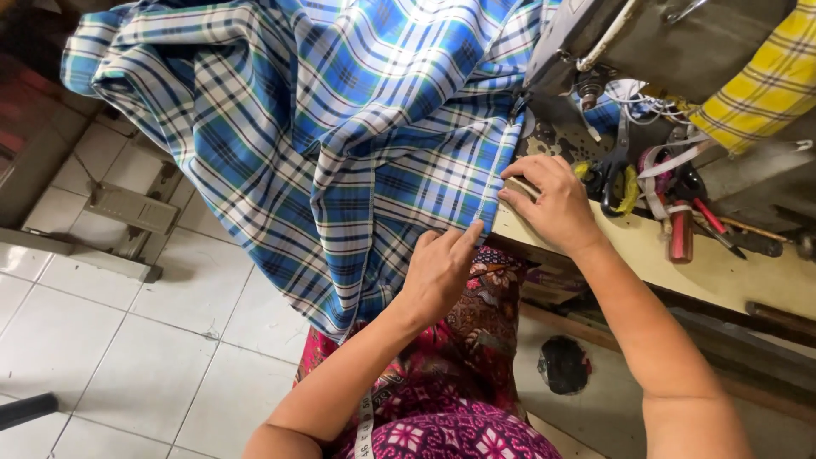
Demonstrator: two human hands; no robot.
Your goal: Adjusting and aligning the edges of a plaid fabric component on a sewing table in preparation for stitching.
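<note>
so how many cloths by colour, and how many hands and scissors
blue plaid cloth: 1
yellow plaid cloth: 1
hands on the blue cloth's edge, left hand and right hand: 2
black-handled scissors: 1
total: 5

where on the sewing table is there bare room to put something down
A bare cream strip of the table top runs beyond the right hand, below the scissors and red-handled tools. Nearer the sewing machine it is crowded; the plaid fabric covers the rest.
</note>
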